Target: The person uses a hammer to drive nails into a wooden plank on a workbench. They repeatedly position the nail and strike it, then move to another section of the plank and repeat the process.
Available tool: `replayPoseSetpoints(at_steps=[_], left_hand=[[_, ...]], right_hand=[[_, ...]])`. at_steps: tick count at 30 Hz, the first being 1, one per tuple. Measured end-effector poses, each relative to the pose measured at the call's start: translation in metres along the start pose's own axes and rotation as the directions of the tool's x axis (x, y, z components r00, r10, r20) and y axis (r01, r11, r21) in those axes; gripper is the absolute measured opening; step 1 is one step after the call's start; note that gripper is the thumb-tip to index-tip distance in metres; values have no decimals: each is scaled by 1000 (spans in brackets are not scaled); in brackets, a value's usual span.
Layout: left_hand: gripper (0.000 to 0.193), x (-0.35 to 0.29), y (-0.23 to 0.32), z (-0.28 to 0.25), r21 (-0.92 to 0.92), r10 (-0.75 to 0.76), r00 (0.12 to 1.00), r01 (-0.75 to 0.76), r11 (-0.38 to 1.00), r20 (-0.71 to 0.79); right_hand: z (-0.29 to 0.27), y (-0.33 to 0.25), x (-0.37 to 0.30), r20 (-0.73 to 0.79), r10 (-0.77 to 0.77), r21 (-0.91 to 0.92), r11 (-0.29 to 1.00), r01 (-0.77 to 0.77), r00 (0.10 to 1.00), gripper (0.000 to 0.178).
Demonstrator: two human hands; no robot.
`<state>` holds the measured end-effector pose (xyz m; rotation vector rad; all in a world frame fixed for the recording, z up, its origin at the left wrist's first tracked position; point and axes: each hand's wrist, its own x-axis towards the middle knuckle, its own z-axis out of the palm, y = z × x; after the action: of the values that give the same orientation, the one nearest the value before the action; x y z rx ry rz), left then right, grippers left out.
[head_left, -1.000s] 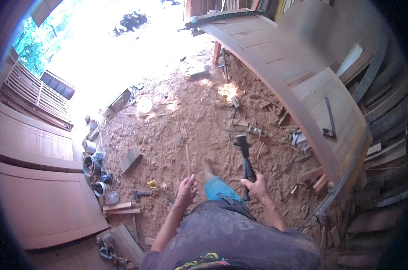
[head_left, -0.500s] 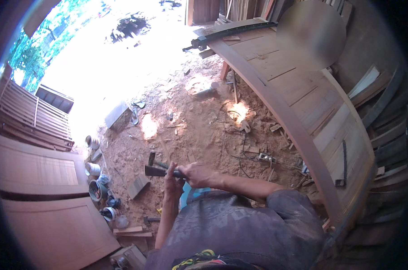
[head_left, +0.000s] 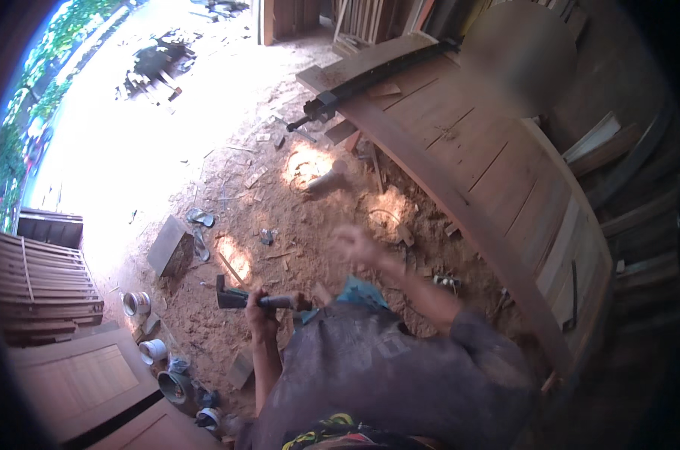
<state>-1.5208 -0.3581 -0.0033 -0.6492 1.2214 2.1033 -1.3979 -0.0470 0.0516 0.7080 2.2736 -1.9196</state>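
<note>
My left hand [head_left: 261,313] is closed around the handle of a hammer-like tool [head_left: 233,298]. Its dark head points left and its greyish handle runs right, in front of my shirt. I cannot make out whether a second tool lies alongside it. My right hand [head_left: 357,246] is off the tool, stretched forward above the dirt floor. Motion blurs its fingers, and nothing clear shows in them. To the right of that arm lies a large wooden panel [head_left: 497,161], raised off the ground, with a dark bar clamp [head_left: 321,106] across its far end.
Wood scraps, a wooden block [head_left: 167,244], sandals [head_left: 200,217] and a power strip [head_left: 445,280] lie on the reddish dirt. Buckets [head_left: 136,303] line the left side beside wooden door panels [head_left: 77,375]. Boards lean at the right and back.
My right hand has let go of the tool and moved forward and right. The tool stays in my left hand, now slightly lower and further left. The whole view has turned.
</note>
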Motion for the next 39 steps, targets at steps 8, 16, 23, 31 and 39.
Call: replayPoseSetpoints(at_steps=[8,16,23,31,39], left_hand=[[10,124,98,35,41,31,996,-27,999,-85],[11,235,201,94,108,85,990,-73,992,-111],[14,340,254,176,196,-22,999,31,980,-49],[17,507,295,257,396,-103,995,101,913,-18],[24,576,361,355,481,-154,988,129,867,13]], right_hand=[[-187,2,161,-775,-155,-269,958,-98,612,47],[-319,25,309,-930,-106,-246,890,-384,351,94],[-342,63,342,-905,144,79,981,-177,400,115],[-376,42,345,-798,53,-349,771,-533,600,92],[-355,78,243,-889,362,51,689,-723,282,56]])
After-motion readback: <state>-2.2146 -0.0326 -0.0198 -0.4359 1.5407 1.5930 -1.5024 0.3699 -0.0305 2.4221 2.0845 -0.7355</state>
